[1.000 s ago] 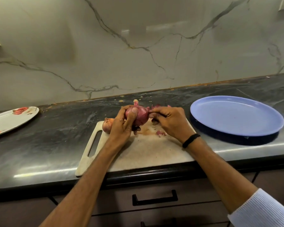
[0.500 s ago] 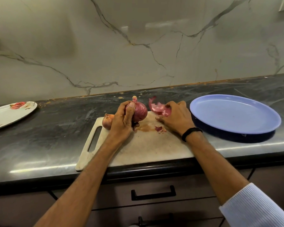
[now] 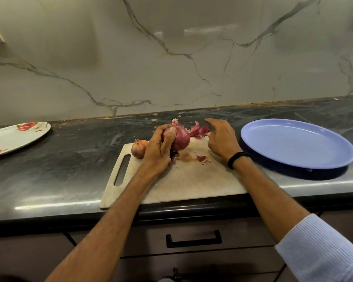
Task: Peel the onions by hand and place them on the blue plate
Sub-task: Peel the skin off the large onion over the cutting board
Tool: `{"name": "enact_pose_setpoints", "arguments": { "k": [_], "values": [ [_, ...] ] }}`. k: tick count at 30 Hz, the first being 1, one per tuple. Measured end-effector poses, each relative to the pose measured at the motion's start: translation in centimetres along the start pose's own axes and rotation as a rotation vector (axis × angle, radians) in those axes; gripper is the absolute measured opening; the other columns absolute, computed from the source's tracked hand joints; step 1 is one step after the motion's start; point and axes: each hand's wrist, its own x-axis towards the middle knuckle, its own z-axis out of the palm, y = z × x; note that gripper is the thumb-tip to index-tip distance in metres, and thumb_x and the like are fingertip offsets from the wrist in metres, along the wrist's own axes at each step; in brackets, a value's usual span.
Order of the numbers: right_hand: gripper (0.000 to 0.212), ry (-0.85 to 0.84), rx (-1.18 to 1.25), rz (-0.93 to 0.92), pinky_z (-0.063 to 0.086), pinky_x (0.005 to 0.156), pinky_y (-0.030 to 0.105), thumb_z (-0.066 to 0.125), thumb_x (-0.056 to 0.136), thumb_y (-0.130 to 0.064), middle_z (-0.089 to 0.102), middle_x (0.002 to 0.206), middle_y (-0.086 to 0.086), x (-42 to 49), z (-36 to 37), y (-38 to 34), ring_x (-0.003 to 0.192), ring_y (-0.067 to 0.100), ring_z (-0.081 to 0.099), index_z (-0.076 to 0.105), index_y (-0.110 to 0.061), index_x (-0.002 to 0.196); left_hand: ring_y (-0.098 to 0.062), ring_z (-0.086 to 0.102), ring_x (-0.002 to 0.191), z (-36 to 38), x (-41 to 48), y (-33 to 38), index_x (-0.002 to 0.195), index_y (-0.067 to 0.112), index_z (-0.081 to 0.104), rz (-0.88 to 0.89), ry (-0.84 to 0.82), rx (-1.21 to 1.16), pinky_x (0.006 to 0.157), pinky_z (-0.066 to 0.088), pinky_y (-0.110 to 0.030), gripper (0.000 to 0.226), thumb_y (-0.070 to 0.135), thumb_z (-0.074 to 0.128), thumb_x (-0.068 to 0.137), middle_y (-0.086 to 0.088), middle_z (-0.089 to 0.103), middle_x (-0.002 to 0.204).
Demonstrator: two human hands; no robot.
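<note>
A veined marble wall backs a dark stone counter point(image 3: 69, 159) in a home kitchen. At far left a white flowered plate point(image 3: 18, 135) sits well apart from the work. On a pale cutting board point(image 3: 188, 180) at the counter's front edge, a small brown onion point(image 3: 138, 148) lies unpeeled, just behind the left hand point(image 3: 159, 147). That hand grips a red onion point(image 3: 180, 139) above the board, thumb pressed across its face, with much of the dry skin seemingly in place. A torn curl of red peel point(image 3: 200, 131) lies by the board's far edge, and a smaller scrap point(image 3: 201, 158) lies on the board. The right hand point(image 3: 220, 139) hovers beside the curl with fingers loosely spread, holding nothing; whether a fingertip touches the peel cannot be told. The blue plate point(image 3: 298, 143), at right, holds no onions.

The risks look modest. The board overhangs the counter's lip, so a hard downward press could tip it. A slick, half-stripped onion could squirt from a one-handed grip and roll away. Loose peel near the plate could end up on it alongside the onions.
</note>
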Motion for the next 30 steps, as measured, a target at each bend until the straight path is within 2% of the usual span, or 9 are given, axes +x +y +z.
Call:
{"name": "enact_pose_setpoints", "arguments": {
  "k": [2,3,7,10,13,17,23,27,30],
  "values": [
    [0.049,0.048,0.018,-0.056,0.019,0.094,0.000,0.056,0.091,0.003,0.050,0.139,0.012,-0.4,0.1,-0.1,0.125,0.018,0.047,0.054,-0.011,0.138,-0.020,0.066,0.074,0.0,-0.1,0.4,0.129,0.020,0.052,-0.011,0.015,0.013,0.051,0.055,-0.042,0.045,0.050,0.044,0.098,-0.008,0.058,0.112],
    [0.043,0.065,0.026,-0.073,0.022,0.090,-0.002,0.057,0.090,0.003,0.055,0.132,0.012,-0.6,0.0,-0.1,0.118,0.015,0.050,0.059,-0.010,0.132,-0.020,0.066,0.077,0.0,-0.1,0.5,0.129,0.019,0.053,-0.016,0.021,0.022,0.054,0.057,-0.045,0.046,0.051,0.044,0.098,-0.005,0.058,0.110],
    [0.016,0.106,0.072,-0.090,0.049,0.085,0.027,0.060,0.091,-0.007,0.070,0.095,0.002,-1.7,-0.5,-0.5,0.089,0.015,0.062,0.072,-0.010,0.101,-0.015,0.066,0.074,0.0,-0.3,0.6,0.126,0.018,0.053,-0.024,0.008,0.002,0.051,0.055,-0.034,0.032,0.040,0.042,0.105,-0.008,0.059,0.109],
    [0.016,0.042,0.133,-0.073,0.054,0.077,0.027,0.066,0.092,-0.021,0.070,0.078,-0.005,-2.5,-1.1,-0.6,0.074,0.009,0.063,0.074,-0.011,0.084,-0.020,0.063,0.065,0.1,-0.3,0.5,0.126,0.015,0.052,-0.046,-0.013,-0.043,0.046,0.052,-0.030,0.033,0.039,0.042,0.106,-0.016,0.060,0.108],
    [0.024,-0.219,0.125,-0.066,0.050,0.072,0.018,0.070,0.089,-0.041,0.071,0.087,-0.008,-3.2,-1.8,-0.5,0.080,0.002,0.063,0.075,-0.019,0.095,-0.022,0.062,0.062,0.0,-0.2,0.3,0.127,0.014,0.052,-0.053,-0.032,-0.072,0.045,0.052,-0.027,0.037,0.042,0.043,0.105,-0.026,0.059,0.112],
    [0.044,-0.443,0.104,-0.099,0.048,0.085,0.024,0.080,0.077,-0.044,0.065,0.105,-0.012,-3.4,-2.9,0.1,0.097,0.005,0.058,0.071,-0.025,0.116,-0.022,0.062,0.059,-0.1,-0.1,0.3,0.121,0.014,0.053,-0.064,-0.029,-0.092,0.044,0.051,-0.027,0.032,0.041,0.043,0.106,-0.028,0.060,0.107],
    [0.016,-0.361,0.104,-0.176,0.043,0.084,0.015,0.079,0.082,-0.023,0.072,0.092,-0.010,-3.3,-2.4,0.0,0.086,-0.001,0.060,0.079,-0.019,0.097,-0.025,0.061,0.057,-0.1,-0.1,0.0,0.124,0.010,0.052,-0.071,-0.054,-0.040,0.044,0.050,-0.027,0.038,0.042,0.042,0.106,-0.026,0.064,0.104],
    [0.009,-0.256,0.041,-0.155,0.040,0.071,0.007,0.076,0.085,-0.019,0.072,0.087,-0.006,-2.2,-2.0,-0.2,0.078,-0.001,0.060,0.078,-0.016,0.093,-0.024,0.062,0.057,-0.1,0.1,-0.1,0.123,0.012,0.053,-0.075,-0.073,-0.024,0.046,0.050,-0.029,0.039,0.044,0.042,0.106,-0.024,0.067,0.093],
    [0.010,-0.095,0.076,-0.145,0.046,0.080,0.015,0.077,0.085,-0.016,0.072,0.085,-0.004,-1.0,-1.7,-0.5,0.078,0.004,0.062,0.078,-0.013,0.094,-0.025,0.063,0.059,-0.3,0.1,-0.1,0.123,0.013,0.053,-0.073,-0.085,-0.022,0.047,0.051,-0.030,0.036,0.043,0.040,0.107,-0.025,0.067,0.093]
  ]
}}
